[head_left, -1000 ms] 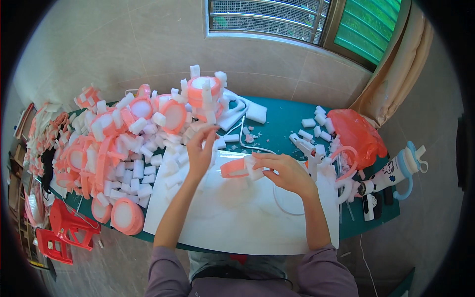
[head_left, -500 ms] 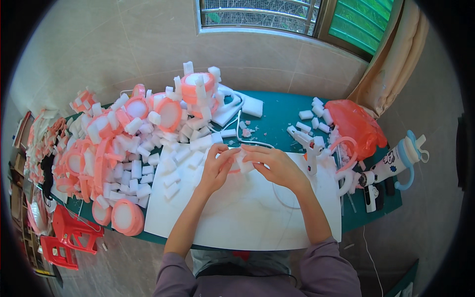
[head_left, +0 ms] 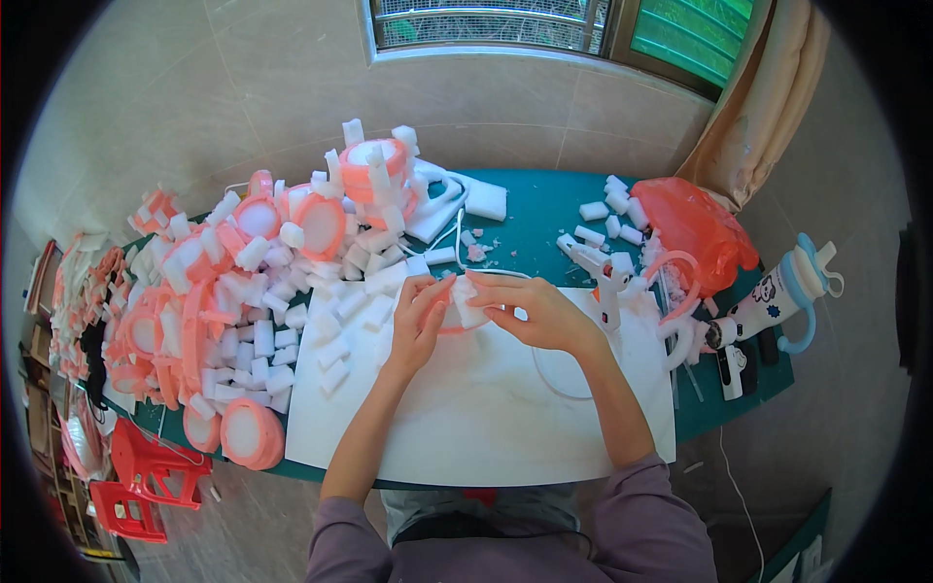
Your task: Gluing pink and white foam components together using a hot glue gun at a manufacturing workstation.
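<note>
Above the white board (head_left: 466,428), both hands come together around a white foam piece (head_left: 467,313) with a pink foam edge (head_left: 457,331) showing beneath it. My left hand (head_left: 420,319) is closed at its left side, fingertips pinching near the top. My right hand (head_left: 536,309) holds the right side, thumb and fingers against the white foam. The exact contact under the fingers is hidden. Several white foam blocks (head_left: 334,375) lie on the board left of my left hand. A white hot glue gun (head_left: 606,282) stands right of my right hand.
A big heap of pink foam rings (head_left: 323,226) and white blocks fills the table's left side. At the right are a red plastic bag (head_left: 692,228), a white and blue bottle (head_left: 773,299) and a cable (head_left: 461,238). Red stools (head_left: 160,464) stand on the floor.
The whole view has shifted slightly. Both hands keep hold of the foam piece, and the white part now sits closer between the fingertips, slightly turned.
</note>
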Tool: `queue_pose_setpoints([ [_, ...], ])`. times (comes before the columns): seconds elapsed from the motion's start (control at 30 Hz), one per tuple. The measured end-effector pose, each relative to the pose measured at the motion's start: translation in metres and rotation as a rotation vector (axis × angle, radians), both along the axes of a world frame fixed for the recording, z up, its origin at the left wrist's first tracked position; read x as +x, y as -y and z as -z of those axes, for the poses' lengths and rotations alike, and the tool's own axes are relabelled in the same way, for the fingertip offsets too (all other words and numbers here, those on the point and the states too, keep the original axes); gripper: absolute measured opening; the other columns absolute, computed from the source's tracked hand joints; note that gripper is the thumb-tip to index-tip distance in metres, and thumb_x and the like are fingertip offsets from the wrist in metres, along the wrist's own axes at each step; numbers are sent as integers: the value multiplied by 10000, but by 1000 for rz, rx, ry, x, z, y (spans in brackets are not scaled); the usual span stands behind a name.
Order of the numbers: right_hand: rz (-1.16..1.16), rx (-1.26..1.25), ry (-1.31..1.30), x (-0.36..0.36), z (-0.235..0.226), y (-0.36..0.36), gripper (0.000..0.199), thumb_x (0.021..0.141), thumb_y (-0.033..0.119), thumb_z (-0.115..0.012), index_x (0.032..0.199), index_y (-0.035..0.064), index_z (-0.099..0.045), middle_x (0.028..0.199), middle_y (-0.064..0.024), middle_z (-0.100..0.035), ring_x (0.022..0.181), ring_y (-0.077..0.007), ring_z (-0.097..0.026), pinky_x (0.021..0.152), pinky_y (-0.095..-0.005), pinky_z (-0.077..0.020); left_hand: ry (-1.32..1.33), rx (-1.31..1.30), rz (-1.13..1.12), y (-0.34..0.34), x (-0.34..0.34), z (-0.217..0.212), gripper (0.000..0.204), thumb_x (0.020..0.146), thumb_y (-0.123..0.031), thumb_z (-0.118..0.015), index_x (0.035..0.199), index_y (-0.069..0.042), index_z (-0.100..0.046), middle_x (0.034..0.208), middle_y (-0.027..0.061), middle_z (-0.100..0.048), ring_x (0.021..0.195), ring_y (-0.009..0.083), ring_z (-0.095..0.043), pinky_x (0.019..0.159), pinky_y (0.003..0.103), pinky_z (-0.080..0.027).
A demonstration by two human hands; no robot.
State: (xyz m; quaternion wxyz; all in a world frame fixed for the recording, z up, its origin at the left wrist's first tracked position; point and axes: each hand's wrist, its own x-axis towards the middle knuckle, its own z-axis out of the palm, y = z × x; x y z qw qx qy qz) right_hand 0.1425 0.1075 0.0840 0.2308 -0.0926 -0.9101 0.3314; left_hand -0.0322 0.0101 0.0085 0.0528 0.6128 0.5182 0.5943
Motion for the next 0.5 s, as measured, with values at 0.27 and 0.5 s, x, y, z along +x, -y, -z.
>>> queue_pose_setpoints([
  [0.27,4,13,-48,1,3,-2,187,746,68,-634,932,75,-653,1167,-84,-556,828,-223,-630,688,-274,-490,23,10,-35,-3,9,0,286,810,-56,-517,1089,-29,-573,911,106,-487,855,220,-489,755,272,-388],
  [0.5,-10,33,13,5,0,-1,215,735,65,-642,949,82,-651,1168,-74,-556,824,-218,-630,686,-279,-493,-2,73,-75,-2,15,5,278,793,-53,-530,1063,-26,-586,875,109,-500,816,218,-488,714,281,-396],
])
